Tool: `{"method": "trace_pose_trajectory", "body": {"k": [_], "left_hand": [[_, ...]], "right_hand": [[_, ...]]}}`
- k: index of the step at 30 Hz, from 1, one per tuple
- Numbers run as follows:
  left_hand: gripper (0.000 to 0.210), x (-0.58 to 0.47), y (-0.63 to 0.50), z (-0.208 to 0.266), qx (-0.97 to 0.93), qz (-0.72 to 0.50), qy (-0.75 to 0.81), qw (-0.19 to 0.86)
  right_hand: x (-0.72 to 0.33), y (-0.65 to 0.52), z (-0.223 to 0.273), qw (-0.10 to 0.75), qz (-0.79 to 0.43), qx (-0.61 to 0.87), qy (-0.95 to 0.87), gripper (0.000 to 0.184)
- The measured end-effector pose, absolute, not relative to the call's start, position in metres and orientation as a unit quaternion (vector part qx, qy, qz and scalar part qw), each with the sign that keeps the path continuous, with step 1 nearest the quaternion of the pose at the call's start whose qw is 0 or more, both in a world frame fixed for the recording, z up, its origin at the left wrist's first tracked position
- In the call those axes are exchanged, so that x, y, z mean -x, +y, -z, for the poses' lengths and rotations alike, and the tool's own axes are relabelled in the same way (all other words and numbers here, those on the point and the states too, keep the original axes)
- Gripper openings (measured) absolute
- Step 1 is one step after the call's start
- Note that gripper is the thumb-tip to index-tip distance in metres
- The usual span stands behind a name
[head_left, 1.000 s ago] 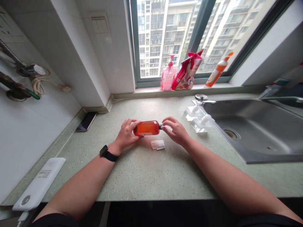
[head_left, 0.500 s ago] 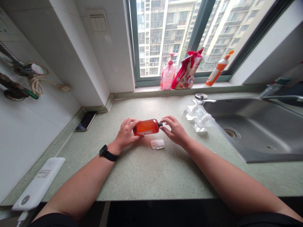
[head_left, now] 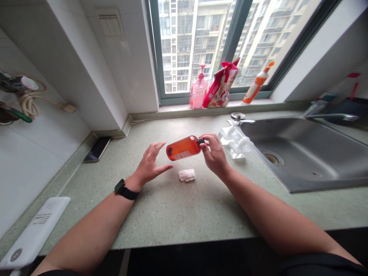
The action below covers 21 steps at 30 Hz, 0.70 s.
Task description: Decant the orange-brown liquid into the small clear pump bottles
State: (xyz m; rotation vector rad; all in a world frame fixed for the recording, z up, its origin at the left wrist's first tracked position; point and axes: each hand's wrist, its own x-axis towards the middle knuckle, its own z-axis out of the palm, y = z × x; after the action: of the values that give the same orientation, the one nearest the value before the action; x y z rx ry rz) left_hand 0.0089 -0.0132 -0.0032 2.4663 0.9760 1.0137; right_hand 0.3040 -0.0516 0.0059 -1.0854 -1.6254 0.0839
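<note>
An amber bottle [head_left: 184,148] with a black neck and a pale label is held on its side above the counter. My right hand [head_left: 214,153] grips it by the black neck end, fingers closed around that part. Just off the bottle's base, my left hand [head_left: 149,163] is open, thumb and fingers spread apart, with a visible gap to the bottle. A folded white tissue [head_left: 186,175] lies on the counter below the bottle. To the right of my right hand stand two clear pump dispensers [head_left: 237,150] with white tops, close together.
A steel sink [head_left: 301,184] is set into the speckled counter [head_left: 184,214] on the right. On the windowsill stand a pink pump bottle [head_left: 198,92], a red bag [head_left: 221,86] and an orange-white bottle [head_left: 257,86]. A phone [head_left: 97,148] and a white power bank [head_left: 36,232] lie on the left.
My left hand has let go of the bottle's base and opened. My right hand has closed on the neck end, and the bottle's neck end is tilted higher. The view has shifted slightly right.
</note>
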Motion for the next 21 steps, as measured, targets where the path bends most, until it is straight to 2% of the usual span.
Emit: {"method": "trace_pose_trajectory", "body": {"k": [4, 8, 21], "left_hand": [[0.068, -0.009, -0.011, 0.007, -0.856, -0.333, 0.365, 0.153], [0.059, -0.009, -0.008, 0.01, -0.853, -0.33, 0.379, 0.143], [0.053, -0.009, -0.009, 0.008, -0.857, -0.304, 0.389, 0.147]], "right_hand": [[-0.33, -0.046, -0.024, 0.595, 0.039, 0.479, -0.644, 0.035], [-0.361, -0.038, -0.032, 0.592, 0.102, 0.514, -0.613, 0.037], [-0.394, -0.022, -0.019, 0.477, 0.179, 0.61, -0.607, 0.034]]}}
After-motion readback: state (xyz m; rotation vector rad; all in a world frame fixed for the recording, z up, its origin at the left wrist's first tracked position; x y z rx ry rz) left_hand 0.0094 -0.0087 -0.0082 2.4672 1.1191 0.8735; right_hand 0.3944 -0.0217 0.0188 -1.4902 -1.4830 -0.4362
